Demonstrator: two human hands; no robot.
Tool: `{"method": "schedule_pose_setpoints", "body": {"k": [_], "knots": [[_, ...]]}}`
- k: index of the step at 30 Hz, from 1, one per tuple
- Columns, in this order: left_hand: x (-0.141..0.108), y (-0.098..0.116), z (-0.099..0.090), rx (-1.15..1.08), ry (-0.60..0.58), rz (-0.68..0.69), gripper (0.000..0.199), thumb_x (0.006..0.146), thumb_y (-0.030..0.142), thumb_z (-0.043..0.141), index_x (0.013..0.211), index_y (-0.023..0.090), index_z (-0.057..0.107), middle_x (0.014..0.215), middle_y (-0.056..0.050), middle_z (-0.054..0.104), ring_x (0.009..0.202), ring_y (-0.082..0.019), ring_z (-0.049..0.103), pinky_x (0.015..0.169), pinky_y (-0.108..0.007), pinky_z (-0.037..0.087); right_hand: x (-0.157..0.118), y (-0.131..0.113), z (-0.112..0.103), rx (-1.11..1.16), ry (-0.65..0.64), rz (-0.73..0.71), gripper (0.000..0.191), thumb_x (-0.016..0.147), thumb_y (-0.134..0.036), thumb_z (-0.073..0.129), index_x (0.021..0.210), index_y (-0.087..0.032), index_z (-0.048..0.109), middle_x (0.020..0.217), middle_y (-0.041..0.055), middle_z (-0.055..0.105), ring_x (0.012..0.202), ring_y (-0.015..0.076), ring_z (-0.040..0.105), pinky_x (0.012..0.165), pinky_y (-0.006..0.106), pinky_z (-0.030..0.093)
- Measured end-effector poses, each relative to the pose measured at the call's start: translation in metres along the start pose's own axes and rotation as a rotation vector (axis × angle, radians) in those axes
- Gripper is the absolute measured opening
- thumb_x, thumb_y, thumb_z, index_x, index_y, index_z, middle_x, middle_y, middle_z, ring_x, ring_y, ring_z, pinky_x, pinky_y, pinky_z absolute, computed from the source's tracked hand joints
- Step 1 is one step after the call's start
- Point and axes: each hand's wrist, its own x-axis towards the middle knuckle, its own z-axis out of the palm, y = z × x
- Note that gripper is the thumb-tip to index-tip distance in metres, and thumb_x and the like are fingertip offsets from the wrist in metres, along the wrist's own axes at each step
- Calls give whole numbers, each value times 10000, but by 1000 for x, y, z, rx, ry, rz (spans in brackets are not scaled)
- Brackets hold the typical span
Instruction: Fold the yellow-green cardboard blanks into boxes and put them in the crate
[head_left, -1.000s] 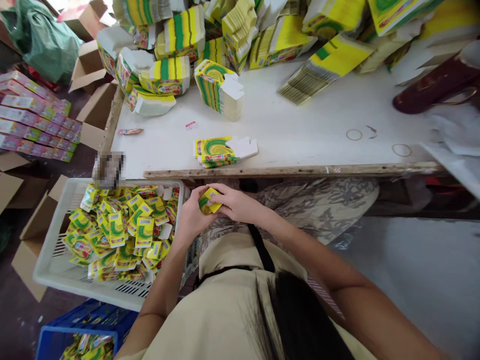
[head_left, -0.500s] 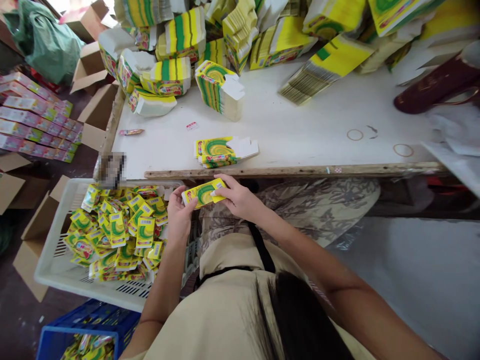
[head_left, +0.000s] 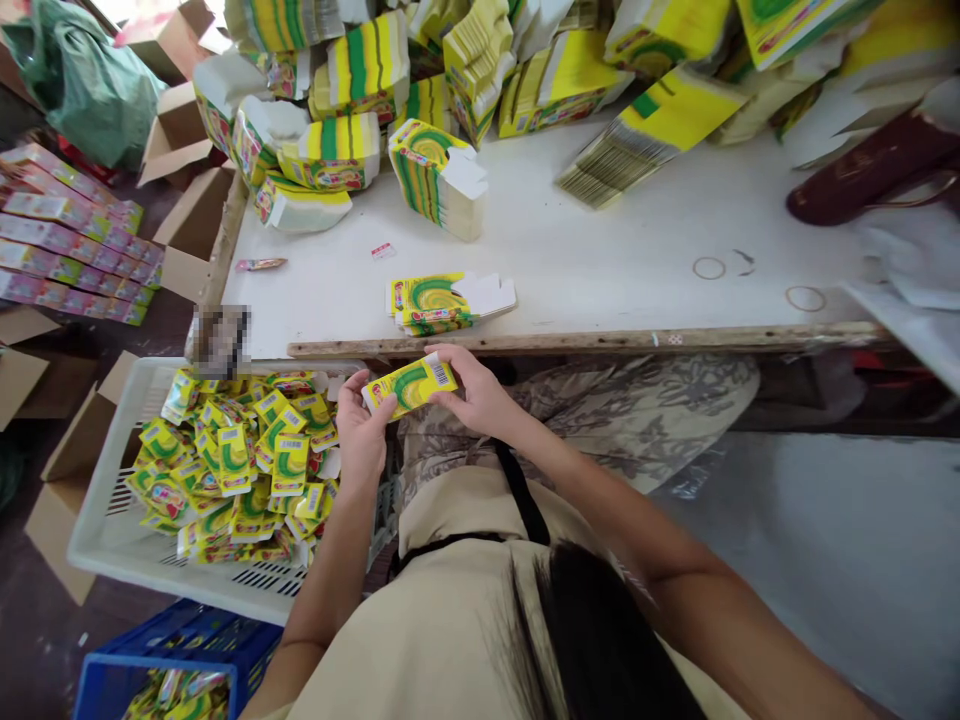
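A small yellow and green carton [head_left: 410,386] is held between my two hands, over my lap just below the table edge. My left hand [head_left: 363,420] is closed on its left end, thumb on the printed face. At the other end, my right hand [head_left: 472,392] grips the carton by its edges, and the barcode shows beside the fingers. The carton's underside is hidden. On the table just beyond lies a small stack of flat cartons [head_left: 435,302] with white flaps pointing right.
A white crate [head_left: 97,500] full of yellow packs stands at left, above a blue crate [head_left: 157,665]. Bundled cartons [head_left: 439,180] line the table's back. A dark red mug [head_left: 862,170] lies at right. Rubber bands [head_left: 709,268] and a wooden edge strip [head_left: 570,343] are nearer.
The right thumb has moved off the carton's end face, so the barcode end now shows whole and flat. Both hands stay in nearly the same place.
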Motion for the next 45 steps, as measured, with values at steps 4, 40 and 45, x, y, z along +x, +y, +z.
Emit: {"method": "schedule_pose_setpoints", "body": {"k": [4, 40, 45], "knots": [[3, 3, -5, 32, 23, 38, 627, 572, 265, 877, 1107, 222, 552, 1026, -11, 545, 868, -117, 583, 784, -222, 490, -1, 0, 12, -37, 8, -4, 487, 855, -317, 672, 1279, -194, 467, 1284, 168, 552, 1226, 278, 547, 1033, 481, 473], [10, 45, 52, -283, -36, 335, 428, 789, 672, 599, 827, 248, 555, 719, 1, 487, 708, -164, 540, 775, -320, 494, 16, -41, 25, 407, -43, 174, 278, 796, -212, 666, 988, -211, 465, 852, -13, 586, 788, 127, 598, 764, 277, 509], [12, 44, 54, -295, 7, 320, 492, 840, 729, 487, 779, 241, 487, 679, 21, 384, 600, -137, 416, 663, -279, 426, 12, -41, 32, 428, -61, 177, 408, 771, -303, 746, 1049, -216, 461, 969, 14, 587, 857, 148, 594, 788, 293, 514]]}}
